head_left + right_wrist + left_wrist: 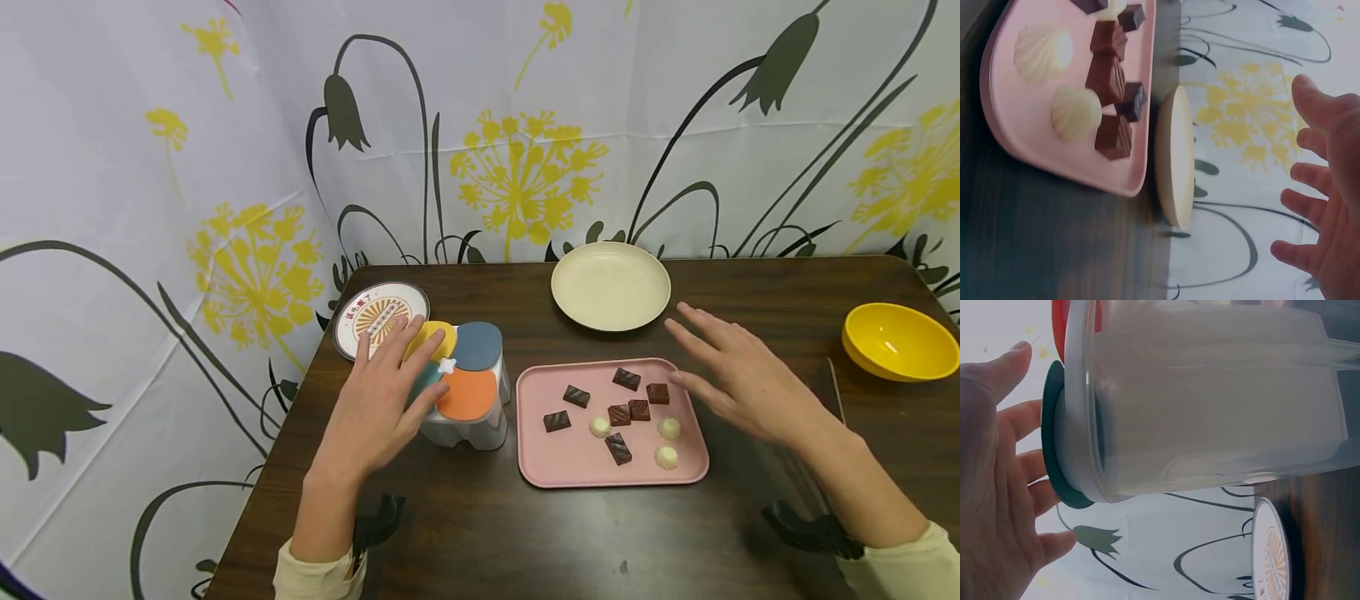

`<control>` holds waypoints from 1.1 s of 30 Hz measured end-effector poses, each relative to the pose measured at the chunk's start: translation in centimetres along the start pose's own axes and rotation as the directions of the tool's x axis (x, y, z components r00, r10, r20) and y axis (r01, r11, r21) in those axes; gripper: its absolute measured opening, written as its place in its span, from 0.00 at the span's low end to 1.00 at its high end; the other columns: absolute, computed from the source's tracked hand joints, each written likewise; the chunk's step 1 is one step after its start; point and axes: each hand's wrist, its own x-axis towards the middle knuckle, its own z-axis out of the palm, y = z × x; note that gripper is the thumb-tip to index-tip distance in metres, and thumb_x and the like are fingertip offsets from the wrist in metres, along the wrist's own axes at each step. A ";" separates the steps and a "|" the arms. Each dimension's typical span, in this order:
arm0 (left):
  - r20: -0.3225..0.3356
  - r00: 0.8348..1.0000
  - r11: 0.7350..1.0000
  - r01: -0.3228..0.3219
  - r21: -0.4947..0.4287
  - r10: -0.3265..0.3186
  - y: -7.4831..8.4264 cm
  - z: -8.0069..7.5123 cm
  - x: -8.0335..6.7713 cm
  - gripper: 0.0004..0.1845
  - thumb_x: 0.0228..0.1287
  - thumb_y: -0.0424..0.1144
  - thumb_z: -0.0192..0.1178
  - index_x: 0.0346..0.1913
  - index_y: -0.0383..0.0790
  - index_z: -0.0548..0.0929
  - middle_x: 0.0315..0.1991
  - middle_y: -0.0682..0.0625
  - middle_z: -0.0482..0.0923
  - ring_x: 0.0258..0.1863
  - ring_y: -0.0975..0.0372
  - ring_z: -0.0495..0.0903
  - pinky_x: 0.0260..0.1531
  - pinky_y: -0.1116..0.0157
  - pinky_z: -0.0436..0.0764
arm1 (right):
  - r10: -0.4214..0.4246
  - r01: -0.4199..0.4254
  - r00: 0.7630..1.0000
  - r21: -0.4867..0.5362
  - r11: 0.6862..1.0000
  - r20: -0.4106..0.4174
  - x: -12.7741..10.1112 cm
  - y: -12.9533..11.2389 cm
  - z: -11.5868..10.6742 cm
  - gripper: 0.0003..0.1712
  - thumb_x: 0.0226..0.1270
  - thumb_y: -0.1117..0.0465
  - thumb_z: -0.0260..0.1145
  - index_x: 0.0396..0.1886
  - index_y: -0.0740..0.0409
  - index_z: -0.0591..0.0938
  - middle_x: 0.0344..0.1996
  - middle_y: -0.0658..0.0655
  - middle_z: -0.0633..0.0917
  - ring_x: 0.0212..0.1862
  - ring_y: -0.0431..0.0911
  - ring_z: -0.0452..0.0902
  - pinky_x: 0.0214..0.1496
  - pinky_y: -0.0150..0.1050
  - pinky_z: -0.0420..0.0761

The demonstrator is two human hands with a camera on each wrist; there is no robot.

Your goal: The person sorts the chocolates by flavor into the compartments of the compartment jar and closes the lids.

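My left hand [375, 408] hovers with spread fingers above a clear container [468, 433] with yellow, blue, orange [467, 396] and teal lids; the fingers partly hide the yellow and teal ones. In the left wrist view that hand [997, 469] is beside the green lid [1054, 437]; contact is unclear. My right hand [738, 375], fingers extended, hangs over the right edge of a pink tray [551, 462] and holds nothing. On the tray lie several dark and milk chocolate pieces [618, 448] and white swirled chocolates [666, 457].
A cream plate [611, 287] stands behind the tray, near the back edge. At the back left lies a patterned white plate [348, 329], partly behind the left fingers. A yellow bowl [900, 342] sits far right. Something dark with a thin edge [834, 392] is partly hidden by the right forearm.
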 end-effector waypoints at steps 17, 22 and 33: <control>-0.130 0.987 0.989 -0.107 -0.099 0.093 0.4 2.6 -1.7 0.28 0.73 0.58 0.48 0.68 0.48 0.75 0.71 0.46 0.65 0.74 0.53 0.56 0.69 0.39 0.46 | -0.339 0.343 0.939 0.112 0.933 -0.053 4.8 -7.2 3.0 0.35 0.67 0.51 0.66 0.71 0.54 0.70 0.72 0.55 0.66 0.70 0.50 0.63 0.68 0.52 0.64; -0.172 0.979 0.985 -0.127 -0.120 0.106 0.8 3.4 -1.9 0.29 0.74 0.59 0.46 0.66 0.46 0.76 0.71 0.47 0.65 0.74 0.52 0.56 0.70 0.39 0.44 | -0.408 0.413 0.911 0.157 0.897 -0.065 6.5 -9.8 4.2 0.33 0.68 0.51 0.66 0.70 0.53 0.71 0.72 0.53 0.66 0.70 0.49 0.64 0.69 0.50 0.64; -0.228 0.967 0.979 -0.145 -0.147 0.109 0.9 4.4 -2.4 0.31 0.72 0.60 0.48 0.65 0.42 0.77 0.69 0.48 0.69 0.71 0.53 0.63 0.71 0.44 0.49 | -0.514 0.519 0.851 0.023 0.854 -0.108 9.0 -13.2 7.7 0.29 0.71 0.52 0.63 0.70 0.53 0.73 0.71 0.57 0.69 0.72 0.50 0.62 0.69 0.54 0.64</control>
